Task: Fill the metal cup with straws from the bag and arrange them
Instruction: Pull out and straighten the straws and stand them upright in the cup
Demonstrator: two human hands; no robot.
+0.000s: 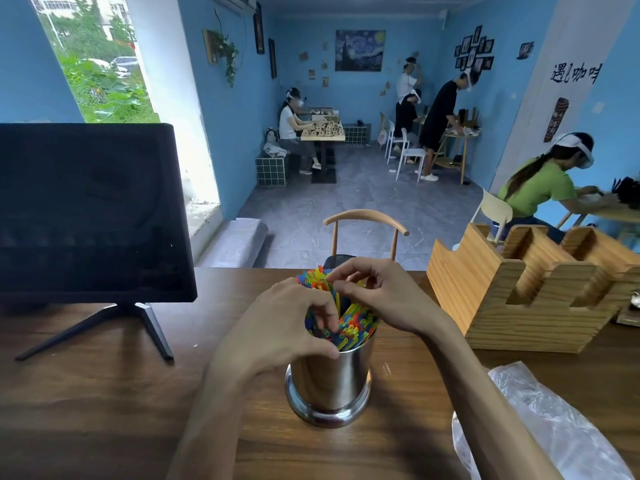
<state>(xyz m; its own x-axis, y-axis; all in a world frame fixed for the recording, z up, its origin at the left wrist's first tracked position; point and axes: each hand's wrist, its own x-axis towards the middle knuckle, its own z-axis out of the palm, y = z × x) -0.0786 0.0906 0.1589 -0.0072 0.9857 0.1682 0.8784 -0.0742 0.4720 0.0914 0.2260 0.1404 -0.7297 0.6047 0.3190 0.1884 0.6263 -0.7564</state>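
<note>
L hand [294, 327] curls round cup [329, 379] rim to steady it, fingertips among straws [353, 323]; R hand [377, 292] pinches straw tops, prob. evening them; bag [540, 424] lies slack nearby.

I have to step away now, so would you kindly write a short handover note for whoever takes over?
Left hand: fingers curled among the straws at the rim of the metal cup.
Right hand: pinching straw tops at the far side.
Cup stands mid-table, packed with straws. Plastic bag lies to the right, apparently empty.
Done: filling, it seems.
Left: evening out the straws.
</note>
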